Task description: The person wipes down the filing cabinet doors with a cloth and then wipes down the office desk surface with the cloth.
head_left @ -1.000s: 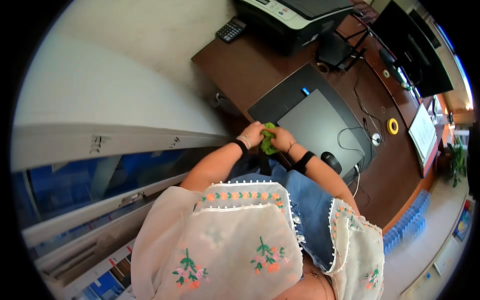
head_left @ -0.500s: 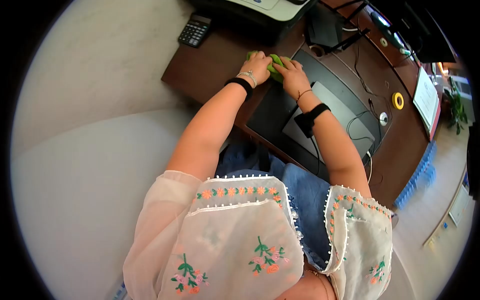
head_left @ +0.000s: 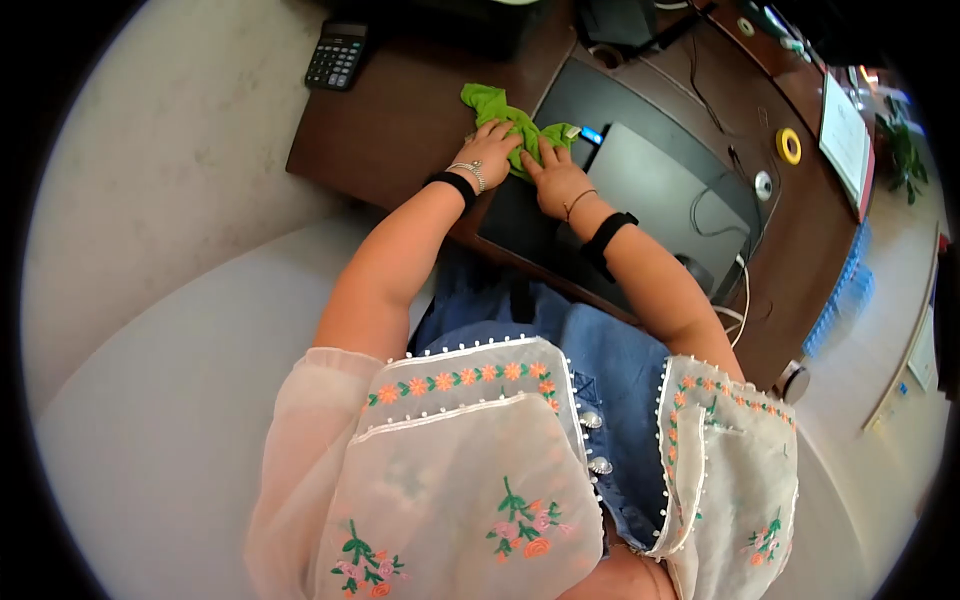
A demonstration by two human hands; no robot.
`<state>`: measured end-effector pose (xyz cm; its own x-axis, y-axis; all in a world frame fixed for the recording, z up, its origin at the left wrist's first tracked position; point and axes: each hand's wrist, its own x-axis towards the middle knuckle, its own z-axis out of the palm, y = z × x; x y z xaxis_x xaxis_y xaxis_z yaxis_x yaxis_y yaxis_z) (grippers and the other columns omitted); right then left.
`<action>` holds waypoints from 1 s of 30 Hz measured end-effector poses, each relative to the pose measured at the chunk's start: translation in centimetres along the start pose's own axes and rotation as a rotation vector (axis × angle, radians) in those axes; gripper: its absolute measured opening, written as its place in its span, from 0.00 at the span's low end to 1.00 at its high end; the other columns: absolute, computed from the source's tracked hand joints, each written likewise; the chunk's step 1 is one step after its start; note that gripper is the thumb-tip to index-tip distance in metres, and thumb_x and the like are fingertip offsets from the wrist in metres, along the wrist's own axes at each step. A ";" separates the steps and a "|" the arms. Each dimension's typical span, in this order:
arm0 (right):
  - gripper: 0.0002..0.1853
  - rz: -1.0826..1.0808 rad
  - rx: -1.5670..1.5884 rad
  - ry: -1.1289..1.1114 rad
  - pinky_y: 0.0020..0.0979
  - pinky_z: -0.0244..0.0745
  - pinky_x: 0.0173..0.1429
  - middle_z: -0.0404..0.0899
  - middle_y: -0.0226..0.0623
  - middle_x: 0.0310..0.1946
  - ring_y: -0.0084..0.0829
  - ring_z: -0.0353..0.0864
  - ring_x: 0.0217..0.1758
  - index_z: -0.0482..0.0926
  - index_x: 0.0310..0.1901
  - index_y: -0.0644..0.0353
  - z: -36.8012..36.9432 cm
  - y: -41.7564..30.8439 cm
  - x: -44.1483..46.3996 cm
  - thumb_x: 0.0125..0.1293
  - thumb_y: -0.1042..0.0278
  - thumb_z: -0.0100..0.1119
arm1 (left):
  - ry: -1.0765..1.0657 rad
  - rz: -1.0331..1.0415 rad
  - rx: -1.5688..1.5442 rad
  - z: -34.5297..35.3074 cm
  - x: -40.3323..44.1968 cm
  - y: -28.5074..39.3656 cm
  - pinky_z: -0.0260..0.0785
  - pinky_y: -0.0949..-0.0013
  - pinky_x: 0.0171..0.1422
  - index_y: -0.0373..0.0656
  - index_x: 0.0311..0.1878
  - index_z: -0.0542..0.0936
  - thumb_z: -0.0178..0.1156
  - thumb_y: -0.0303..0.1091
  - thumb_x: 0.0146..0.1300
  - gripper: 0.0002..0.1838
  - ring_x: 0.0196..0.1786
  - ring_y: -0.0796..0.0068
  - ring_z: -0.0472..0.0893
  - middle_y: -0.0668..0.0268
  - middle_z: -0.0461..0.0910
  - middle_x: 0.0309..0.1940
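A bright green cloth (head_left: 522, 130) lies bunched up on the dark desk, partly over the black desk mat (head_left: 595, 95). My left hand (head_left: 485, 155) has its fingers curled over the cloth's near edge, closed on it. Right beside it, my right hand (head_left: 557, 182) holds the cloth's right part between bent fingers. A small white tag and a bright blue item (head_left: 591, 135) show just beyond the right fingertips. To the right of that hand is a closed grey laptop (head_left: 665, 180) on the mat. The parts of the cloth beneath my fingers are hidden.
A black calculator (head_left: 337, 55) sits at the desk's left edge. Cables (head_left: 712, 215), a yellow tape roll (head_left: 788, 146) and a round white object (head_left: 763, 185) lie right of the laptop. A dark printer (head_left: 455, 25) stands at the back.
Both hands have come nearer to me with the cloth, and more of the cloth is spread out beyond the fingers. The view has shifted, so the calculator sits further left and higher.
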<state>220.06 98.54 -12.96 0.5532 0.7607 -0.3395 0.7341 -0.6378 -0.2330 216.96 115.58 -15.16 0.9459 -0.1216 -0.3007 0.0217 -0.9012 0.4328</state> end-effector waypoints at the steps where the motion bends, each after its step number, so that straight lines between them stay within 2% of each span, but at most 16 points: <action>1: 0.32 -0.001 -0.001 0.016 0.37 0.66 0.61 0.53 0.51 0.66 0.50 0.62 0.62 0.62 0.65 0.50 0.1 0.1 -0.1 0.55 0.71 0.52 | 0.018 0.014 0.011 0.4 0.0 -0.2 0.52 0.46 0.69 0.49 0.57 0.69 0.49 0.26 0.55 0.24 0.71 0.59 0.52 0.62 0.57 0.67; 6: 0.30 0.140 -0.024 0.047 0.39 0.54 0.66 0.57 0.53 0.65 0.47 0.63 0.63 0.61 0.66 0.46 -0.2 0.1 -2.4 0.59 0.66 0.48 | -0.030 -0.049 -0.019 1.3 -0.5 2.1 0.53 0.49 0.69 0.49 0.57 0.71 0.53 0.29 0.55 0.23 0.71 0.58 0.52 0.62 0.57 0.67; 8: 0.30 0.218 -0.131 -0.002 0.40 0.47 0.66 0.56 0.53 0.65 0.45 0.63 0.63 0.59 0.67 0.43 -0.4 -0.1 -2.7 0.59 0.65 0.47 | -0.047 -0.043 -0.007 1.0 -0.2 3.2 0.54 0.56 0.70 0.45 0.54 0.72 0.53 0.29 0.53 0.21 0.68 0.54 0.55 0.60 0.60 0.66; 9: 0.28 0.204 -0.135 0.049 0.42 0.45 0.66 0.62 0.53 0.62 0.45 0.64 0.62 0.62 0.64 0.47 -0.5 -0.2 -2.9 0.60 0.65 0.47 | -0.046 -0.051 -0.005 1.1 0.0 3.4 0.54 0.57 0.70 0.45 0.53 0.72 0.54 0.29 0.53 0.21 0.68 0.53 0.56 0.59 0.60 0.66; 10: 0.28 0.226 -0.108 0.058 0.42 0.45 0.66 0.62 0.53 0.62 0.45 0.64 0.62 0.62 0.64 0.47 -0.5 -0.5 -3.1 0.60 0.65 0.47 | -0.066 -0.034 0.019 1.3 -0.1 3.3 0.54 0.57 0.70 0.45 0.53 0.72 0.54 0.29 0.53 0.21 0.68 0.53 0.56 0.59 0.60 0.66; 12: 0.22 0.188 -0.065 -0.038 0.41 0.52 0.62 0.71 0.50 0.54 0.44 0.70 0.58 0.67 0.58 0.51 -0.4 -0.3 -2.8 0.60 0.65 0.47 | -0.049 -0.009 0.013 2.3 0.0 2.8 0.55 0.50 0.68 0.47 0.55 0.71 0.54 0.27 0.54 0.22 0.70 0.58 0.53 0.62 0.59 0.66; 13: 0.22 0.211 -0.031 -0.022 0.41 0.52 0.62 0.71 0.50 0.54 0.44 0.70 0.58 0.67 0.58 0.51 -0.2 -0.9 -3.2 0.60 0.65 0.47 | -0.072 0.010 0.045 2.0 -0.5 2.7 0.55 0.50 0.68 0.47 0.55 0.71 0.54 0.27 0.54 0.22 0.70 0.58 0.53 0.62 0.59 0.66; 16: 0.20 0.036 0.092 -0.017 0.38 0.69 0.48 0.78 0.46 0.39 0.42 0.78 0.43 0.68 0.54 0.56 1.9 -2.6 -4.3 0.58 0.66 0.49 | -0.092 0.070 0.058 3.0 -3.2 2.4 0.61 0.52 0.64 0.45 0.49 0.73 0.56 0.23 0.50 0.20 0.66 0.55 0.58 0.60 0.63 0.61; 18: 0.17 0.025 0.184 -0.053 0.39 0.71 0.49 0.78 0.47 0.40 0.42 0.79 0.45 0.69 0.50 0.59 2.7 -3.4 -4.7 0.58 0.67 0.50 | -0.097 0.082 0.085 3.7 -4.2 2.3 0.62 0.53 0.62 0.44 0.47 0.75 0.55 0.23 0.49 0.19 0.65 0.53 0.59 0.59 0.63 0.61; 19: 0.16 0.023 0.314 -0.077 0.40 0.74 0.47 0.79 0.47 0.39 0.44 0.79 0.43 0.69 0.49 0.61 2.3 -5.0 -6.2 0.58 0.68 0.50 | -0.112 -0.003 0.032 3.8 -6.4 3.4 0.61 0.57 0.64 0.41 0.44 0.76 0.54 0.18 0.46 0.19 0.62 0.50 0.61 0.57 0.66 0.57; 20: 0.22 0.032 0.351 -0.108 0.38 0.75 0.47 0.79 0.48 0.42 0.45 0.79 0.46 0.68 0.52 0.62 3.5 -4.9 -5.6 0.55 0.66 0.54 | -0.110 0.010 0.041 3.6 -6.7 3.6 0.62 0.58 0.63 0.41 0.44 0.76 0.54 0.18 0.46 0.19 0.62 0.51 0.62 0.57 0.66 0.57; 22: 0.28 -0.082 0.447 -0.379 0.37 0.74 0.49 0.78 0.47 0.46 0.43 0.79 0.48 0.67 0.58 0.59 3.4 -6.3 -5.9 0.53 0.62 0.57 | -0.221 -0.108 0.092 3.8 -10.2 4.0 0.62 0.59 0.63 0.42 0.44 0.77 0.55 0.19 0.44 0.19 0.63 0.52 0.61 0.57 0.66 0.57; 24: 0.30 -0.191 0.504 -0.464 0.37 0.74 0.50 0.78 0.46 0.47 0.42 0.79 0.48 0.67 0.59 0.56 4.6 -6.6 -5.0 0.52 0.61 0.57 | -0.345 -0.144 0.122 3.5 -11.6 4.1 0.64 0.57 0.62 0.45 0.45 0.79 0.54 0.24 0.50 0.17 0.64 0.54 0.61 0.58 0.65 0.59; 25: 0.31 -0.315 0.555 -0.545 0.37 0.73 0.50 0.77 0.44 0.49 0.41 0.79 0.49 0.68 0.60 0.54 4.9 -7.0 -5.0 0.50 0.59 0.57 | -0.518 -0.235 0.140 3.4 -12.8 4.0 0.64 0.59 0.61 0.45 0.45 0.79 0.53 0.28 0.51 0.15 0.60 0.52 0.67 0.57 0.71 0.55; 28: 0.29 -0.437 0.536 -0.591 0.37 0.73 0.51 0.78 0.42 0.48 0.40 0.79 0.48 0.72 0.57 0.53 3.6 -6.9 -4.8 0.50 0.59 0.55 | -0.706 -0.388 -0.044 1.2 -12.8 4.5 0.65 0.58 0.60 0.46 0.45 0.80 0.53 0.33 0.52 0.16 0.53 0.50 0.74 0.54 0.75 0.49; 30: 0.28 -0.399 0.575 -0.530 0.37 0.73 0.51 0.78 0.43 0.48 0.40 0.79 0.48 0.72 0.56 0.53 2.7 -6.2 -4.8 0.49 0.59 0.55 | -0.633 -0.431 -0.099 0.7 -12.8 4.4 0.65 0.57 0.58 0.45 0.42 0.80 0.53 0.35 0.53 0.14 0.48 0.48 0.76 0.52 0.77 0.43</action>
<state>211.81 98.57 -12.33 -0.0630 0.8752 -0.4797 0.4427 -0.4063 -0.7994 204.73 112.90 -10.02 0.4825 -0.0100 -0.8758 0.4034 -0.8850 0.2324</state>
